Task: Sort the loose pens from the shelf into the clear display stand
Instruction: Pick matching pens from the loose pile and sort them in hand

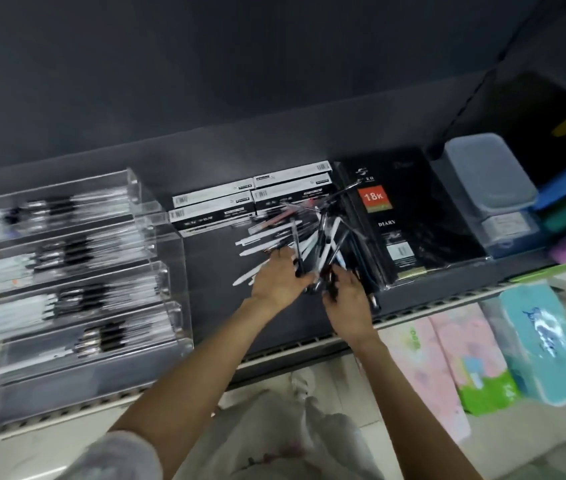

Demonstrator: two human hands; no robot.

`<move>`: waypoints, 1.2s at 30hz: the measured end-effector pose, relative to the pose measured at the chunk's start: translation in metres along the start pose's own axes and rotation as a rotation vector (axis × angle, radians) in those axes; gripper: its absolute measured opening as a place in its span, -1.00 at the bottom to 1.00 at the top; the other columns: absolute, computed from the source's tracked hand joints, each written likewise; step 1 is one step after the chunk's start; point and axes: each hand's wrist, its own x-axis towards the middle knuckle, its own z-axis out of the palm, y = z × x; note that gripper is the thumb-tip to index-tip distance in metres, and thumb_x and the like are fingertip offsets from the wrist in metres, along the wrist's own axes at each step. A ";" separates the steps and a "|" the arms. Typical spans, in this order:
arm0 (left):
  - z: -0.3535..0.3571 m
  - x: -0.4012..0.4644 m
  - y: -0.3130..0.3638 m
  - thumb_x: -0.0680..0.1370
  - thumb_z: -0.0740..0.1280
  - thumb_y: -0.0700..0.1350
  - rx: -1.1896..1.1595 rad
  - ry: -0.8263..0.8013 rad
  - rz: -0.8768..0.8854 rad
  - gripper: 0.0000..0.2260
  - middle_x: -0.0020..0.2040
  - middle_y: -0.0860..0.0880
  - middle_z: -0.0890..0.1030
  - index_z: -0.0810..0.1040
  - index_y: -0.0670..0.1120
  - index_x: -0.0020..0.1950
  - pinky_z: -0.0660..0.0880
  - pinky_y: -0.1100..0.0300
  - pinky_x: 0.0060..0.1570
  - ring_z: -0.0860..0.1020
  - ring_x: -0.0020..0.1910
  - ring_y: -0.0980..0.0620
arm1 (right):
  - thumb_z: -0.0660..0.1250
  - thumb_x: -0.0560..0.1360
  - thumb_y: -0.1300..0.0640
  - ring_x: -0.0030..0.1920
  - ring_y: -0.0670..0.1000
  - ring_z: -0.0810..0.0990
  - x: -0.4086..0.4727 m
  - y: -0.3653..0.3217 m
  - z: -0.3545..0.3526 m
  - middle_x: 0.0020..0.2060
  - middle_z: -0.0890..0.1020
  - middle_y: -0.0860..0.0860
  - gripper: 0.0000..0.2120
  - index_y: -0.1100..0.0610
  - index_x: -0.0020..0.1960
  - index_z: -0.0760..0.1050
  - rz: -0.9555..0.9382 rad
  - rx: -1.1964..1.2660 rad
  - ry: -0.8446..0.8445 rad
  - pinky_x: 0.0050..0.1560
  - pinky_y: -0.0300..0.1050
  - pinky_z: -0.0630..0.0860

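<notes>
A heap of loose pens (304,230), black, white and a few reddish, lies on the dark shelf (212,258) at the middle. My left hand (278,280) and my right hand (345,299) meet at the near end of the heap, each gripping a fan of pens that stick up and away from me. The clear display stand (77,258) stands at the left of the shelf, its stepped tiers holding rows of black and white pens. The frame is blurred by motion.
White and black pen boxes (250,199) lie behind the heap. A black diary (406,220) in wrap lies to the right, then a clear lidded box (489,174) and coloured folders. Below the shelf edge lie pastel packs (447,362) and a teal pack (548,344).
</notes>
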 end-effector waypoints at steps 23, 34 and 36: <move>-0.022 -0.017 0.042 0.63 0.19 -0.15 -0.912 -0.252 -0.205 -0.86 -0.27 -0.03 0.52 0.50 -0.16 -0.03 0.49 0.26 -0.39 0.50 -0.41 0.11 | 0.26 0.52 0.30 -0.03 -0.04 0.53 0.009 0.017 -0.020 0.19 0.48 0.08 -0.53 0.15 0.41 0.30 0.020 0.278 -0.180 0.04 -0.22 0.44; -0.042 -0.079 0.033 0.59 0.18 -0.15 -1.343 -0.323 -0.046 -0.75 0.14 -0.08 0.64 0.50 -0.07 0.25 0.58 0.14 -0.05 0.63 0.09 -0.10 | 0.29 0.54 0.05 -0.18 -0.16 0.56 0.019 -0.049 -0.089 -0.01 0.64 0.01 -0.74 -0.10 0.23 0.44 -0.066 0.920 -0.167 -0.21 -0.35 0.43; -0.042 -0.086 0.033 0.55 0.21 -0.11 -1.324 -0.340 -0.026 -0.72 0.11 -0.08 0.66 0.49 -0.05 0.25 0.58 0.14 -0.04 0.64 0.07 -0.10 | 0.31 0.53 0.07 -0.16 -0.16 0.58 0.025 -0.061 -0.100 -0.01 0.63 -0.01 -0.65 -0.13 0.29 0.38 -0.139 0.869 -0.197 -0.21 -0.35 0.45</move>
